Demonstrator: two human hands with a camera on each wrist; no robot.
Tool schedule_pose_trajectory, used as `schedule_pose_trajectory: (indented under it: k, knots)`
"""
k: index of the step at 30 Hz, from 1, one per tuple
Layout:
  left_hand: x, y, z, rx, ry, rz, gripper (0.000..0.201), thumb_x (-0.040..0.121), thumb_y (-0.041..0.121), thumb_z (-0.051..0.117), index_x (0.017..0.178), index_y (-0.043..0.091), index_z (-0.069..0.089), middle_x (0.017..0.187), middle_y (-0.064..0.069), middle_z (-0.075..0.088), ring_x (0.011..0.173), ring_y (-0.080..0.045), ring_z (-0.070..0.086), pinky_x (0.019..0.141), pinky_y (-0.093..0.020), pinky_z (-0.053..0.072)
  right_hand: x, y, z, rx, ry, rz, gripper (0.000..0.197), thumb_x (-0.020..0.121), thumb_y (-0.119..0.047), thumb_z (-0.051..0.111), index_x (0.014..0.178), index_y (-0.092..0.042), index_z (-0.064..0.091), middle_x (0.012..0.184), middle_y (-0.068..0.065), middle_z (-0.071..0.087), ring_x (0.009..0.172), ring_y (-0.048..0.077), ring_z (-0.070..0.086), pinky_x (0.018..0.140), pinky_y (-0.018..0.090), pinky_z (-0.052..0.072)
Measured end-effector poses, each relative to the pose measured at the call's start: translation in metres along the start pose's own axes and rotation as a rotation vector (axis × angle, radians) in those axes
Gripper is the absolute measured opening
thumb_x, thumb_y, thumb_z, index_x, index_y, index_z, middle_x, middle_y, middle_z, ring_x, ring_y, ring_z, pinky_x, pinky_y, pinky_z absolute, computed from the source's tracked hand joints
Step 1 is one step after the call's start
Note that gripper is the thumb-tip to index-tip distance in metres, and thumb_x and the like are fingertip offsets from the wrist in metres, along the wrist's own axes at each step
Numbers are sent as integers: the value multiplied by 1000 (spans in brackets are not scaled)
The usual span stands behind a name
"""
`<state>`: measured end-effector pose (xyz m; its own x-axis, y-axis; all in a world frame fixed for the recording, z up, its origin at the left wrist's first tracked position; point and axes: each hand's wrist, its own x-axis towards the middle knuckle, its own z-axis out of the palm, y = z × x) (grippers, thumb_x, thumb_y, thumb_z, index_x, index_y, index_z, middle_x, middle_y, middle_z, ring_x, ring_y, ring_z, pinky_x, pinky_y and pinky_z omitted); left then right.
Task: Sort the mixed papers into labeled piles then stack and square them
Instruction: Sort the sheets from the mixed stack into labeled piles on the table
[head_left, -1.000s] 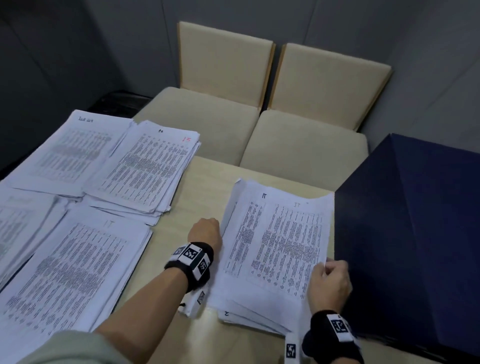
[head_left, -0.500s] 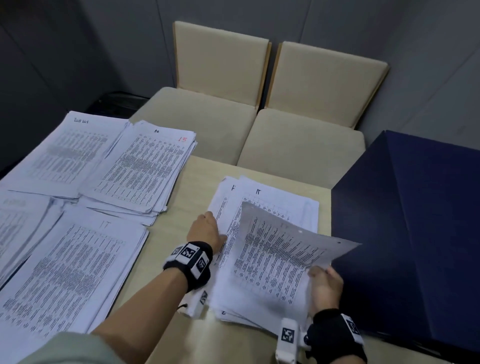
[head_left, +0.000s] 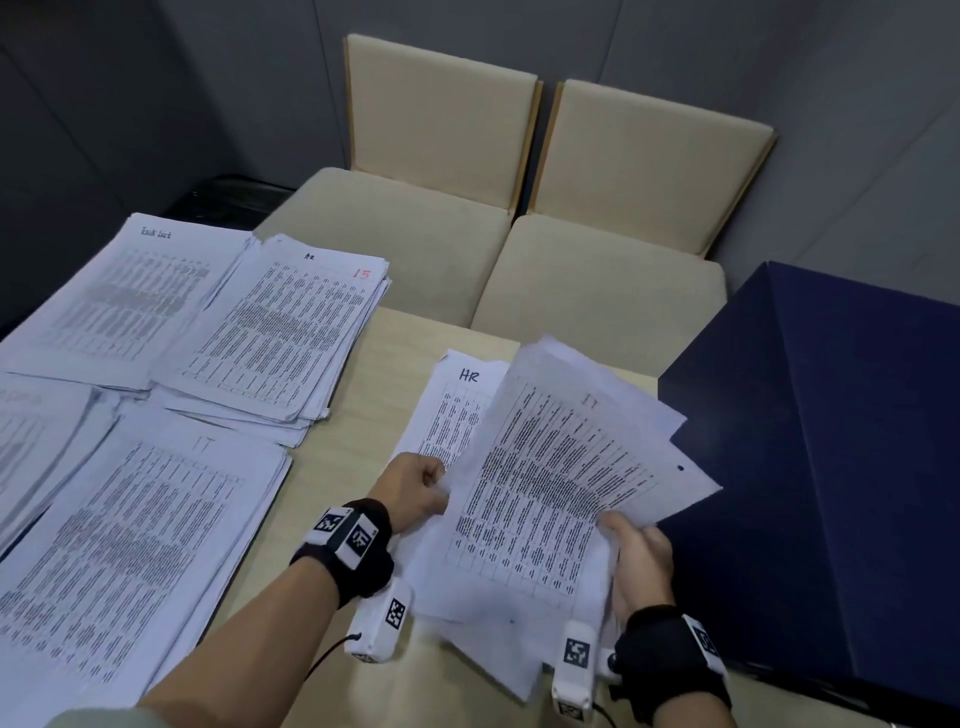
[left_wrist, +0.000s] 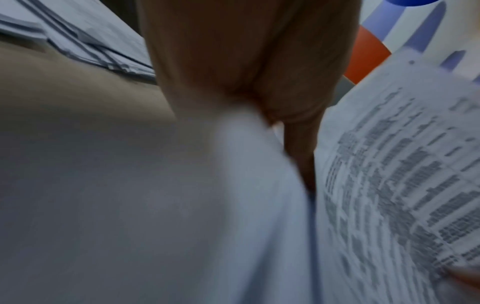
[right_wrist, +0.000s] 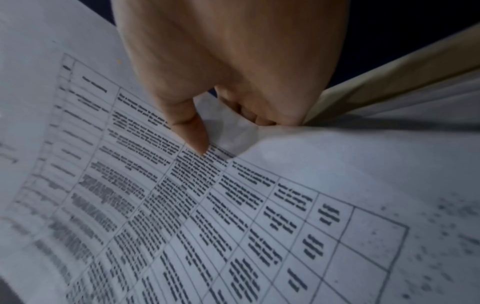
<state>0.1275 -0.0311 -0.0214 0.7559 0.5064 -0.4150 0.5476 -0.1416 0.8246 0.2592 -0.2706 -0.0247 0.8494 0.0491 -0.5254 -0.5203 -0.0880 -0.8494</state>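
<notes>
Sheets (head_left: 550, 499) marked "IT" were lifted off the mixed pile in the lower centre of the head view, where one second earlier the same sheet lay flat on top of it. The right hand (head_left: 641, 561) pinched their lower right corner, thumb on the printed side and the other fingers curled behind, as the right wrist view showed (right_wrist: 197, 133). The left hand (head_left: 415, 491) was closed on the left edge of these sheets; earlier it rested as a fist beside the pile. Lifting them uncovered a page (head_left: 457, 410) with "HR" written by hand at its top, flat on the wooden table (head_left: 332, 467). I judged that the held sheets were now free to go to their pile, and the HR page was the next one to sort.

At the lower left of the frame lay a pile (head_left: 130, 545) with a faint "IT" on top, well apart from the hands. At the upper left, one pile (head_left: 291, 332) carried small handwriting that looked like "HR" and a red "15". The pile (head_left: 119, 296) left of it had a heading too small to read. A dark blue box (head_left: 831, 467) stood at the right, just beside the held sheets.
</notes>
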Motion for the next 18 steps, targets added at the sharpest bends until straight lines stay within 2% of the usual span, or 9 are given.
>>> schedule_pose_trajectory:
  k: [3, 5, 7, 9, 11, 12, 13, 15, 18]
  knots:
    - [3, 1, 2, -17, 63, 7, 47, 74, 13, 82, 52, 19, 40, 47, 9, 37, 40, -6, 30, 41, -19, 25, -2, 0, 1, 31, 43, -32, 17, 81, 3, 69, 97, -3, 69, 93, 11, 75, 83, 25, 71, 69, 29, 54]
    - [3, 0, 2, -65, 33, -11, 50, 83, 31, 77, 53, 20, 38, 47, 8, 33, 41, -8, 28, 42, -20, 24, -5, -3, 1, 38, 96, -72, 21, 82, 8, 66, 99, -3, 67, 93, 9, 73, 85, 24, 69, 68, 25, 52]
    - [3, -3, 2, -94, 73, -45, 54, 89, 42, 68, 56, 21, 30, 54, 0, 26, 48, -14, 26, 49, -24, 22, -6, -5, 0, 67, 117, -128, 30, 82, 14, 60, 108, -2, 62, 91, 6, 70, 83, 23, 65, 57, 18, 52]
    - [4, -10, 1, -145, 161, -91, 55, 91, 44, 63, 57, 22, 26, 57, -3, 24, 53, -14, 29, 59, -27, 26, -5, -5, -1, 78, 127, -178, 46, 83, 17, 57, 122, -8, 56, 98, 6, 69, 82, 19, 65, 55, 12, 50]
    - [4, -15, -5, -109, 253, -136, 49, 96, 34, 58, 58, 22, 28, 58, -1, 24, 53, -16, 25, 60, -29, 26, -3, -3, -1, 88, 105, -186, 57, 82, 18, 54, 130, -13, 54, 106, 5, 68, 90, 19, 66, 62, 15, 51]
    - [5, -17, -10, -68, 286, -148, 44, 97, 26, 55, 60, 19, 32, 59, -2, 27, 54, -17, 26, 58, -29, 24, -2, -2, -2, 101, 94, -170, 51, 81, 19, 52, 122, -10, 58, 104, 7, 68, 92, 24, 65, 63, 18, 51]
    - [5, -17, -15, -33, 302, -153, 39, 98, 20, 52, 63, 16, 36, 60, -3, 30, 56, -18, 28, 56, -30, 23, 0, 0, -2, 106, 88, -143, 37, 80, 19, 51, 105, -6, 62, 96, 10, 67, 90, 26, 62, 61, 21, 50]
    - [4, -15, -23, -33, 302, -146, 30, 97, 10, 49, 68, 8, 47, 61, -5, 42, 56, -19, 37, 54, -28, 28, 0, 2, -2, 111, 79, -60, 22, 78, 16, 52, 74, -4, 59, 79, 12, 62, 81, 27, 56, 63, 26, 48]
    - [-1, -7, -27, -172, 279, -130, 19, 92, 0, 47, 82, 6, 62, 65, -5, 58, 54, -18, 49, 47, -20, 39, 2, 6, -1, 132, 12, 15, 29, 77, 16, 52, 62, -8, 57, 70, 10, 59, 78, 26, 51, 68, 32, 40]
